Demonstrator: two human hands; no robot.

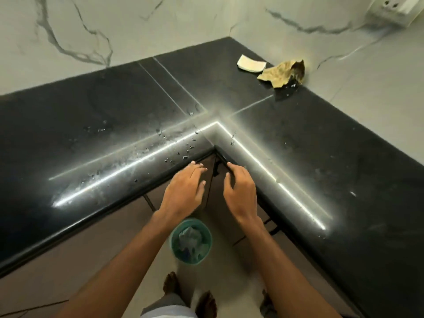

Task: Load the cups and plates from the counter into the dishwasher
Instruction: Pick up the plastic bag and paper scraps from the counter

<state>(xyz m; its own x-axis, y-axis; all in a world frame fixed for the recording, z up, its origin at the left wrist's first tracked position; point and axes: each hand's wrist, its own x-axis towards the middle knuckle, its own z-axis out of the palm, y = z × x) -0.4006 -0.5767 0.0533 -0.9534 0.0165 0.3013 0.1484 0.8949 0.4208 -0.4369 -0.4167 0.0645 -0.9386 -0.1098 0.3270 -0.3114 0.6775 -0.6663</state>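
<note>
Glossy black stone counter (321, 157), veined polished marble wall (160, 26), crumpled yellowish cloth (284, 73).

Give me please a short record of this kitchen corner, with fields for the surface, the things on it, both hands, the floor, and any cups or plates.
surface: black stone L-shaped counter, water droplets near its inner corner
items on counter: pale square sponge beside crumpled yellow-brown cloth, far corner
left hand: empty, fingers at counter edge
right hand: fingers curled at a dark cabinet handle; grip unclear
floor: round green bin with waste inside
cups and plates: none visible
dishwasher: not visible
</note>
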